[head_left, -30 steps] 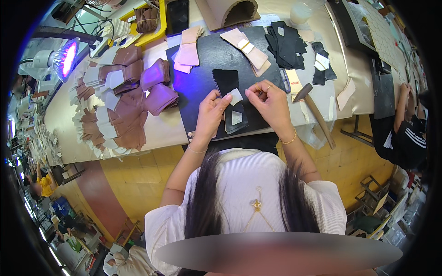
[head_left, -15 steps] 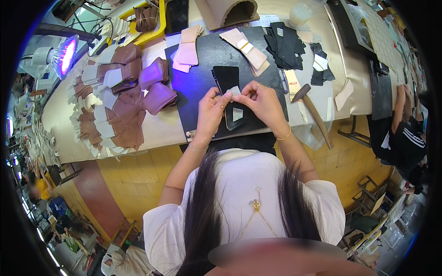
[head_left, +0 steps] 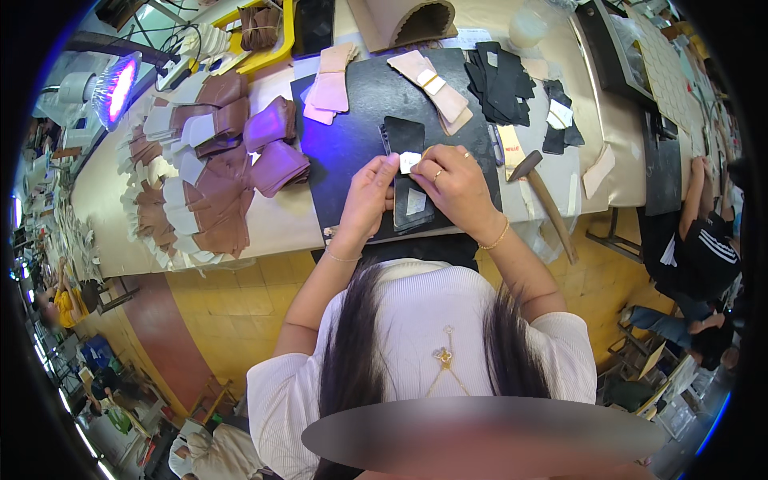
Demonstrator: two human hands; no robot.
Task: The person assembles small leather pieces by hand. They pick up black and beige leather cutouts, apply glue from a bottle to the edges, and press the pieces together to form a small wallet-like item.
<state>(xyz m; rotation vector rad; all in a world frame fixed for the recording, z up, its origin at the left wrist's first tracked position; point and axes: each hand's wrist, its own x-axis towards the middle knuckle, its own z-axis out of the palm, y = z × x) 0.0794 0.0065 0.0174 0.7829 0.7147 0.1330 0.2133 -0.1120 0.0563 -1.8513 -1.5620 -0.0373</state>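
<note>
In front of me lies a narrow stack of black leather pieces (head_left: 406,132), on a dark work board (head_left: 364,96). A small white slip (head_left: 409,162) sits across its waist, and a grey-white patch (head_left: 416,202) shows on its lower end. My left hand (head_left: 370,192) is closed at the stack's left edge, its thumb beside the slip; its other fingertips are partly hidden. From the right, my right hand (head_left: 456,188) pinches the slip between thumb and forefinger, knuckles bent over the stack.
A hammer (head_left: 548,196) lies right of the board. Banded pink leather pieces (head_left: 328,84) and another pink bundle (head_left: 432,84) lie beyond, with black pieces (head_left: 500,84) farther right. Brown stacks (head_left: 216,204) and a lit lamp (head_left: 116,92) stand left. Another person (head_left: 696,248) is at far right.
My right hand has turned over the stack, knuckles now higher and fingers curled more. The white slip shows brighter and flatter. Both hands stay close together at the stack.
</note>
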